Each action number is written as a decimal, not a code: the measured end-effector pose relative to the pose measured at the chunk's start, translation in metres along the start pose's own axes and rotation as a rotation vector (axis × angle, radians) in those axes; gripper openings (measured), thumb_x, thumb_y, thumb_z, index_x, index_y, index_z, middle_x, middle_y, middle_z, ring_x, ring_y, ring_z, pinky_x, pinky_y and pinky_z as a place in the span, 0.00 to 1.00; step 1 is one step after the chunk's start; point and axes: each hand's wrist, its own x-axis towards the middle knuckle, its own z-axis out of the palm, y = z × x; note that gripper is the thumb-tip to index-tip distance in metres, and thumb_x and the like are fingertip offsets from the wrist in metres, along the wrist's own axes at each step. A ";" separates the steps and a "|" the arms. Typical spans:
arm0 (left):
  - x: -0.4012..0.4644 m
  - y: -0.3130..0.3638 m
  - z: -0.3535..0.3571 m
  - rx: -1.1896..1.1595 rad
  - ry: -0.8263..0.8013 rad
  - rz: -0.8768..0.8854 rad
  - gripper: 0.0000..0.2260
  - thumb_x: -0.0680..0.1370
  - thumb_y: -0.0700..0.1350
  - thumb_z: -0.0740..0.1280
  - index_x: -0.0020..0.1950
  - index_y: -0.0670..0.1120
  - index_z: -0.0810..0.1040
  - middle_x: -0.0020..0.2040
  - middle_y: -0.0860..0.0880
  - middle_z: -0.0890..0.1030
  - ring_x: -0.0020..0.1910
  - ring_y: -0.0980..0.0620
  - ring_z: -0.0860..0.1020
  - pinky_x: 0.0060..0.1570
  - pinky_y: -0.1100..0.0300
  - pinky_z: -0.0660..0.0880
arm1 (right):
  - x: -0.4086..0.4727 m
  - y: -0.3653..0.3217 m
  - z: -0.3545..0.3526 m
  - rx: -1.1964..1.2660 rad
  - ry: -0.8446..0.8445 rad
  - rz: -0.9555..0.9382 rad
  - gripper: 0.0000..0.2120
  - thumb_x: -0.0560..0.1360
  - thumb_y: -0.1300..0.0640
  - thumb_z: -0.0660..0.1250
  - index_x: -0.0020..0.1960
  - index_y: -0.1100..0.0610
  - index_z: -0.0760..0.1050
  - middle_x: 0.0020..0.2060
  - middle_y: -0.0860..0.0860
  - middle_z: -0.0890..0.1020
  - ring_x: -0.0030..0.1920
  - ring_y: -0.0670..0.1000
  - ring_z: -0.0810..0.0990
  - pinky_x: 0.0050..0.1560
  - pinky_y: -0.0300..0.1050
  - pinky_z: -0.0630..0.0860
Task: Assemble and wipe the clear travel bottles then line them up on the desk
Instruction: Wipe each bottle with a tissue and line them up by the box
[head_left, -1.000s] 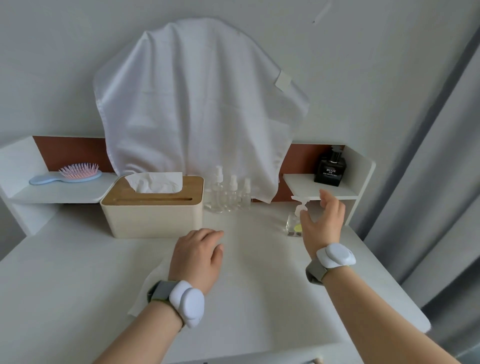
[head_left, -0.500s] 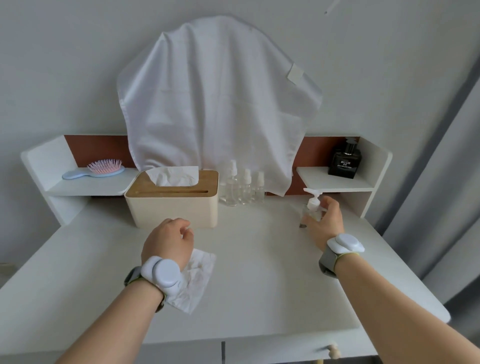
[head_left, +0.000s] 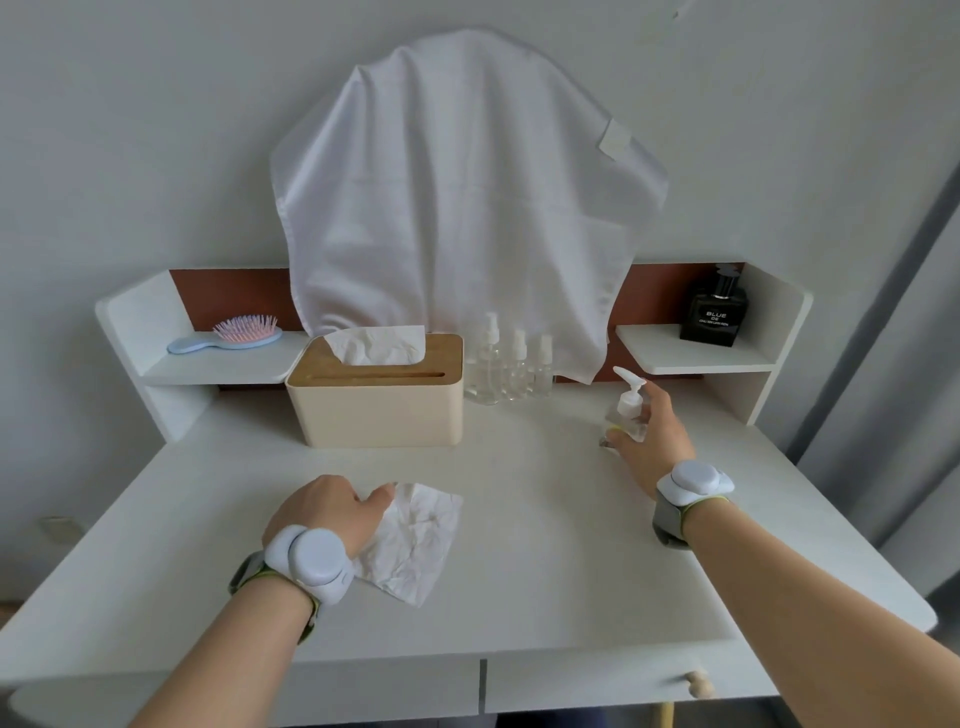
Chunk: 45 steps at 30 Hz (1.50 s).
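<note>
Since the earlier frame the left hand (head_left: 332, 512) has drawn back toward the front edge of the desk (head_left: 545, 571), dragging the tissue (head_left: 415, 540) with it; the tissue now lies exposed to the hand's right. Left-hand fingers are curled, pinching the tissue's upper left edge. The right hand (head_left: 649, 441) grips the clear pump bottle (head_left: 626, 413) near the right edge, fingers wrapped round its body; whether it touches the desk cannot be determined. Three clear spray bottles (head_left: 511, 366) stand in a row at the back edge, just right of the tissue box (head_left: 376, 400).
</note>
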 end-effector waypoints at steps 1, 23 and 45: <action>-0.001 -0.003 0.000 -0.014 -0.010 -0.005 0.28 0.75 0.63 0.61 0.23 0.47 0.61 0.20 0.51 0.64 0.23 0.49 0.66 0.28 0.62 0.62 | -0.002 -0.002 0.003 -0.001 -0.001 -0.017 0.32 0.75 0.63 0.69 0.72 0.49 0.57 0.50 0.43 0.72 0.47 0.42 0.76 0.45 0.36 0.69; 0.002 0.009 0.024 -0.954 -0.073 0.031 0.12 0.66 0.42 0.77 0.38 0.38 0.77 0.33 0.45 0.77 0.33 0.48 0.74 0.38 0.55 0.70 | -0.073 -0.107 0.047 0.176 -0.219 -0.315 0.44 0.74 0.61 0.62 0.73 0.29 0.41 0.44 0.49 0.77 0.37 0.52 0.82 0.28 0.44 0.76; 0.008 -0.001 0.031 -1.602 -0.251 -0.049 0.11 0.81 0.39 0.60 0.55 0.36 0.80 0.51 0.38 0.83 0.46 0.43 0.82 0.39 0.53 0.80 | -0.085 -0.128 0.067 -0.181 -0.608 -0.470 0.34 0.74 0.48 0.66 0.67 0.27 0.48 0.49 0.42 0.73 0.41 0.49 0.79 0.44 0.43 0.75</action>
